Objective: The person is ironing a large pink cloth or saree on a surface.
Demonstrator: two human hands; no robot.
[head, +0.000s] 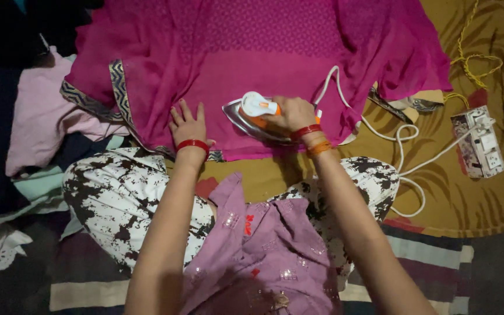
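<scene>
Magenta garment point(252, 52) lies spread from the nine to the three o'clock side in front of my knees, thin, with a patterned border at its left edge. My left hand point(186, 123) presses flat on it, fingers spread, gripping nothing. Just to its right, my right hand point(291, 114) is wrapped around the handle of the white-and-orange iron point(255, 114). If the soleplate rests too long, the cloth could scorch. At three o'clock the white cord point(401, 149) loops toward the power strip point(478, 143) and could snag.
</scene>
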